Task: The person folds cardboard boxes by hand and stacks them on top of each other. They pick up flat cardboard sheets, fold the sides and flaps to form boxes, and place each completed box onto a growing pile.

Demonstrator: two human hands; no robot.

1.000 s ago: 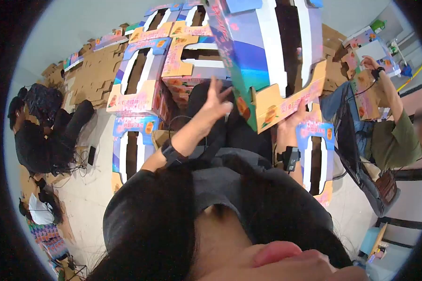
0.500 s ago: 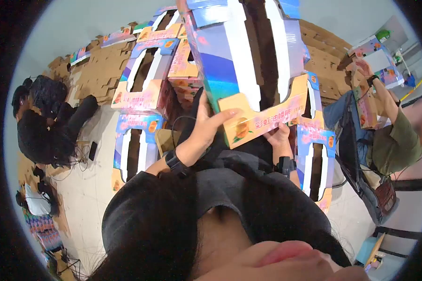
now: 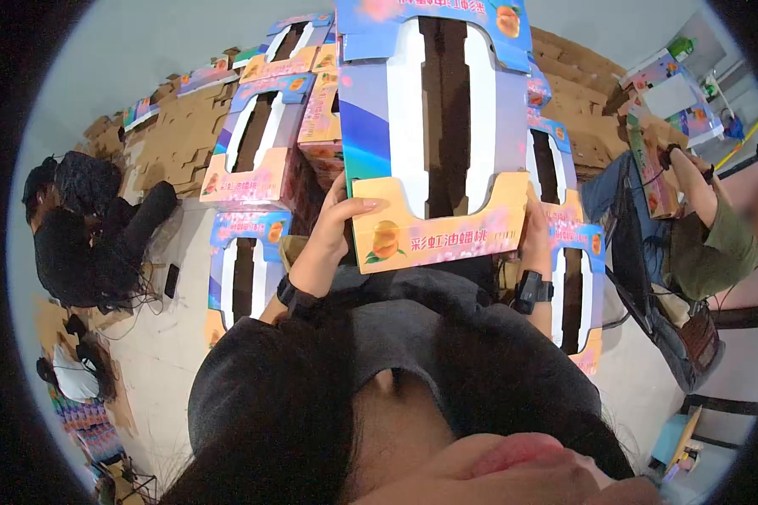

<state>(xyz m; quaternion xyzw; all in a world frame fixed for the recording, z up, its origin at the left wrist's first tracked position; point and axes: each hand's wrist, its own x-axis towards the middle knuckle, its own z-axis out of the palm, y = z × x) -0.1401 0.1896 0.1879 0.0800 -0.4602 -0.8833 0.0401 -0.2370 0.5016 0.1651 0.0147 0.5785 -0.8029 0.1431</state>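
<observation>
A printed cardboard fruit box (image 3: 446, 240) is held up in front of my body. Its near wall is orange with peaches and lettering, and white flaps flank a long dark opening in its top. My left hand (image 3: 335, 225) grips the near left corner, thumb over the orange wall. At the near right corner my right hand (image 3: 535, 231) is closed on the side, its fingers partly hidden by the box. Similar boxes stand around it: a left one (image 3: 257, 139), a near left one (image 3: 246, 269) and a near right one (image 3: 574, 286).
Flattened brown cardboard (image 3: 177, 135) is stacked at the left, more cardboard (image 3: 568, 80) at the back right. A person in black (image 3: 93, 227) sits at the left. At the right, a person in a green shirt (image 3: 716, 240) handles another box (image 3: 653, 172). A phone (image 3: 172, 280) lies on the floor.
The held box has turned from tilted to nearly straight and shifted left. My right hand has moved from beneath its front wall to the right corner. My left hand moved slightly left.
</observation>
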